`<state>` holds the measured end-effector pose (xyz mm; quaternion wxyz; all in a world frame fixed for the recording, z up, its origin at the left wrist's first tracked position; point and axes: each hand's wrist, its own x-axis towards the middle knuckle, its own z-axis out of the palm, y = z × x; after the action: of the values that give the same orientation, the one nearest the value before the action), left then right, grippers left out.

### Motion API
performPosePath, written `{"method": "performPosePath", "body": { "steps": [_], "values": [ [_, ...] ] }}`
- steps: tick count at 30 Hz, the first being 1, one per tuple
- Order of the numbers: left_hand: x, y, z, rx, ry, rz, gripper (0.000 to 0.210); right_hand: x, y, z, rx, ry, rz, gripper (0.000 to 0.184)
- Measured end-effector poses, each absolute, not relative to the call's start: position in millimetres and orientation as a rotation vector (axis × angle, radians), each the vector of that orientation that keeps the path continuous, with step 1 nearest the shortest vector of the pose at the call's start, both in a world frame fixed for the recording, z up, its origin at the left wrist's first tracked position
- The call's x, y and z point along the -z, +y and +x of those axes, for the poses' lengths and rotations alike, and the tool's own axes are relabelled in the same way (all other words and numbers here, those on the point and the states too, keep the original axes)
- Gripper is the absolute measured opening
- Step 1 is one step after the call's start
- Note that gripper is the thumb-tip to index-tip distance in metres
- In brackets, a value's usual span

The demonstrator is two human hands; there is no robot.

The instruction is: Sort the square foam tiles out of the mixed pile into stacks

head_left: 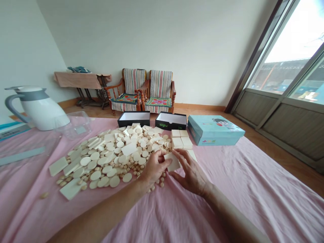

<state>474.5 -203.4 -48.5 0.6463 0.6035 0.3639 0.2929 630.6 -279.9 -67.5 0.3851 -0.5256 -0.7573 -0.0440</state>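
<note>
Between my two hands is a pale square wooden tile [173, 163]. My left hand [155, 167] pinches its left side between thumb and fingers. My right hand [191, 173] curves round the right side, fingertips at the far edge and thumb at the near edge. Whether more tiles lie under this one is hidden. Just beyond my hands, square tiles [180, 136] stand in neat stacks, one partly covered by my right hand. To the left spreads a large pile of wooden discs [114, 181], loose rectangular pieces [71, 189] and small round beads [162, 184].
Two open black boxes [171, 126] stand behind the pile, with a closed light-blue box [215, 135] to their right. A white jug [43, 113] and a clear plastic container [76, 125] are at the left. Pink cloth [243, 189] covers the surface; two chairs [159, 89] stand beyond.
</note>
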Motion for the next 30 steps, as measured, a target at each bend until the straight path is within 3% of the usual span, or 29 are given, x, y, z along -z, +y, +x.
{"method": "performPosePath", "body": {
  "steps": [7, 14, 21, 30],
  "values": [
    [45, -210, 464, -0.624, 0.765, 1.392, 0.039, 65, -279, 634, -0.006, -1.913, -1.351, 0.059],
    [54, -197, 429, -0.961, 0.781, 1.684, 0.025, 68, -274, 695, -0.037, -1.534, -1.608, 0.045],
    [60, -182, 418, -1.110, 0.818, 1.678, 0.018, 81, -271, 715, -0.174, -1.527, -1.706, 0.048],
    [66, -188, 421, -1.005, 0.819, 2.090, 0.015, 81, -272, 721, -0.297, -1.518, -1.694, 0.055]
  ]
}}
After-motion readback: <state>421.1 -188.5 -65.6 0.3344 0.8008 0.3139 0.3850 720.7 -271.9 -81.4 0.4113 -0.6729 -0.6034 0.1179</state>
